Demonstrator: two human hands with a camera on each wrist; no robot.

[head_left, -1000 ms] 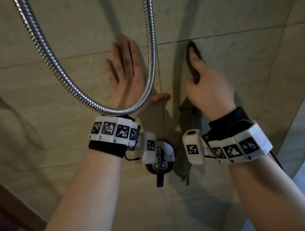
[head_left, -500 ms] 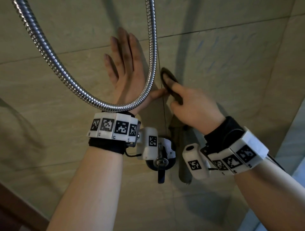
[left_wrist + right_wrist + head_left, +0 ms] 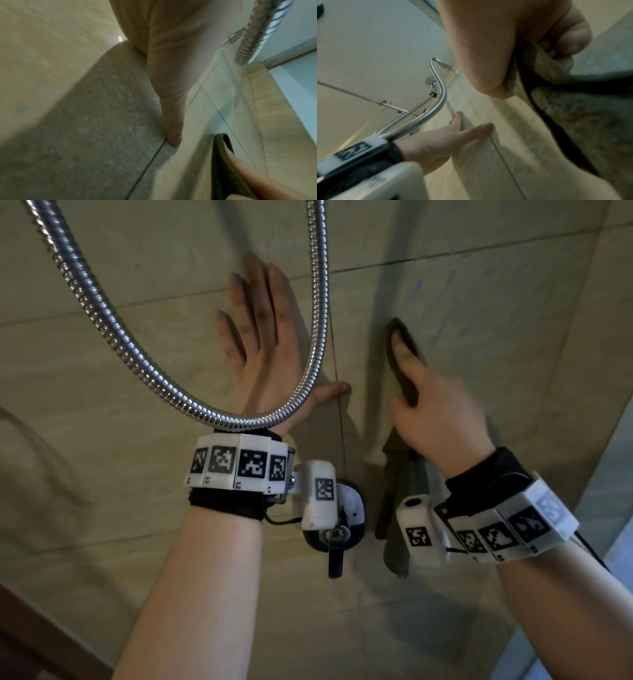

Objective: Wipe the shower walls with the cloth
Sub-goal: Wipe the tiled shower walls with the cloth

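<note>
A dark grey-brown cloth [image 3: 404,371] lies against the beige tiled shower wall [image 3: 496,313], its loose end hanging down under my wrist. My right hand [image 3: 435,412] grips the cloth, thumb and curled fingers round it in the right wrist view, where the cloth [image 3: 573,108] fills the right side. My left hand [image 3: 263,337] is pressed flat on the wall [image 3: 513,135] left of a vertical grout line, fingers straight, thumb spread toward the cloth. In the left wrist view the thumb of my left hand [image 3: 173,121] rests at the grout line, with the cloth [image 3: 221,162] at the lower right.
A ribbed metal shower hose [image 3: 147,361] loops in front of my left hand and wrist. A round wall fitting with a dark lever [image 3: 335,542] sits below between my wrists. A glass panel [image 3: 613,525] borders the wall at the right.
My right hand swept the cloth left toward my left thumb, then back right and slightly up to where it now is. My left hand stayed flat on the wall.
</note>
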